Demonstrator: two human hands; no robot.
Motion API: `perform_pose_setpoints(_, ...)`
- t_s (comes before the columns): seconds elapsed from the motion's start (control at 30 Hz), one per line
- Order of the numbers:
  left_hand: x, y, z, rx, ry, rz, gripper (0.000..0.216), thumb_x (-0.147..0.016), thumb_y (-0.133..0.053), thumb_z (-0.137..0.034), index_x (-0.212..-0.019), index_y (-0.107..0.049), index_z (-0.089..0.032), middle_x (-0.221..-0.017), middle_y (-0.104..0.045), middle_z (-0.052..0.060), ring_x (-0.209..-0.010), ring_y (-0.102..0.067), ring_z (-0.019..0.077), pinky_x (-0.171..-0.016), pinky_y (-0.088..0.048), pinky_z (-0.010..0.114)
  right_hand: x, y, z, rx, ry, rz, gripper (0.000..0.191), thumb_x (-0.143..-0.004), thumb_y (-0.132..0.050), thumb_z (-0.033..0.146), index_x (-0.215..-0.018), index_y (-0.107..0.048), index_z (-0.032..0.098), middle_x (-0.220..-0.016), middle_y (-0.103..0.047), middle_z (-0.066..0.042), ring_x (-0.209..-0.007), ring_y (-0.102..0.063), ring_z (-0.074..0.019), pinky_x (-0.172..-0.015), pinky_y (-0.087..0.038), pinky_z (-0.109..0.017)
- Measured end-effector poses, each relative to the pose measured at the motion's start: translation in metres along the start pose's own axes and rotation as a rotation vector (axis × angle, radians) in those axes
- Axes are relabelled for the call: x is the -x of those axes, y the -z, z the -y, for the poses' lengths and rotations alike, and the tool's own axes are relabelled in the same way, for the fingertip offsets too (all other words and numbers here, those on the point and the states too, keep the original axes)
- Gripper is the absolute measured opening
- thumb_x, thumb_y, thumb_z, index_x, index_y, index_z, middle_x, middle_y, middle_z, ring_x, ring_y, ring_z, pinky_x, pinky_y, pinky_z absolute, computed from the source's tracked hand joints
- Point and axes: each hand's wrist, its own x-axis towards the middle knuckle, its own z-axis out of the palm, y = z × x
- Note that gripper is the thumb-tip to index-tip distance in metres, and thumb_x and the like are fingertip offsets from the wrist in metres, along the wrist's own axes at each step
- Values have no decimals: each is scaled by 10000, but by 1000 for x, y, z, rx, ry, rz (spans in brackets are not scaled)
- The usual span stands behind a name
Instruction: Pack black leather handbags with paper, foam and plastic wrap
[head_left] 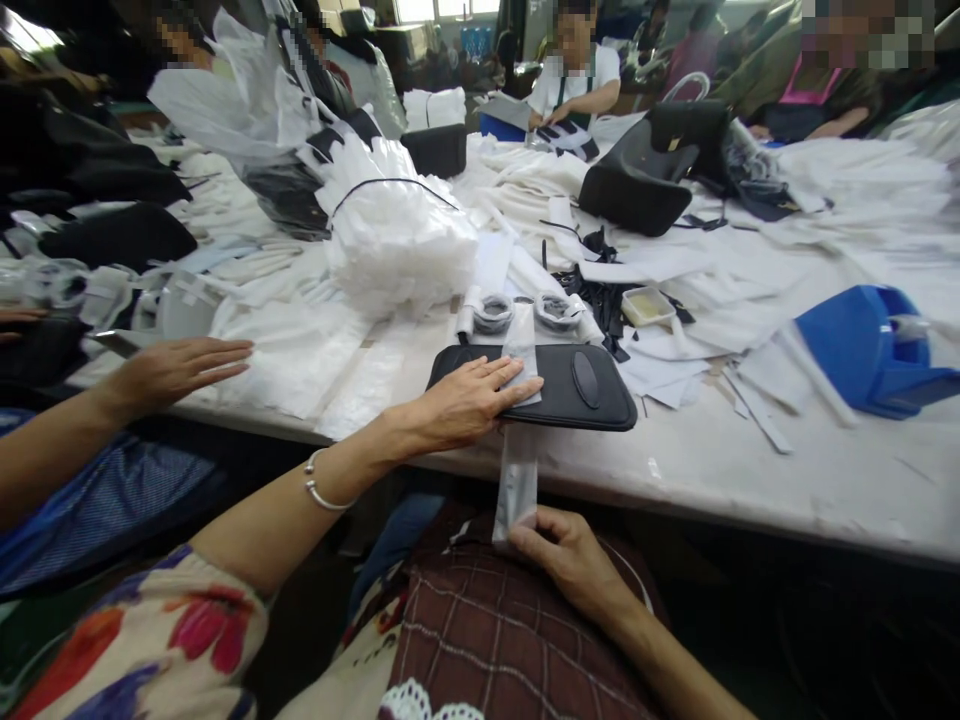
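Evidently, work is centred on a flat black case (555,400) lying at the near edge of the table (705,475), mid-frame, with a plastic strip (519,480) running across its top and hanging down past the edge. The left hand (476,395) is laid palm-down on the left half of the case, fingers extended and slightly spread over the strip; it grips nothing. The right hand (576,560), lower centre, is closed in a pinch, thumb against fingers, on the strip's lower end.

The step in hand is judged to be steadying the strip on the case while its free end is controlled below. The next move would call for even tension and a firm left palm, since the strip looks slippery and could slide askew.

Materials: the case is matt black with rounded corners and a raised oval patch (585,380). The strip is thin, translucent and lightly creased. Just beyond the case lie two round cable coils (493,314) in clear wrapping. Upper left of centre stands a bundle of white sleeves (405,235), soft and ruffled, tied with a dark cord. A smooth blue plastic holder (855,350) stands at the right of the frame.
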Motion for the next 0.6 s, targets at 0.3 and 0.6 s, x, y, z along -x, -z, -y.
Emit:
perform_pose_setpoints(0.3,31,-56,-26,11,11,-92,656,-873,-586,-169,-1482,-354,-253,-1581,-290,133,-1474,-216,320,-1185,-175,544,25,4,26,104,145,197,375,-846,-650,499,-656,-679,176,-638,-660,7,-599,-597,-122,-586,-449,-203)
perform_pose_setpoints(0.6,37,-51,-20,461,53,-184,848,-827,-657,-260,-1516,-175,-143,-1531,-378,161,-1442,-317,216,-1214,-191,437,-16,63,91,866,746,-136,321,-853,-665,206,-1170,-669,250,-1233,-680,-97,-1152,-633,-275,-981,-535,-432)
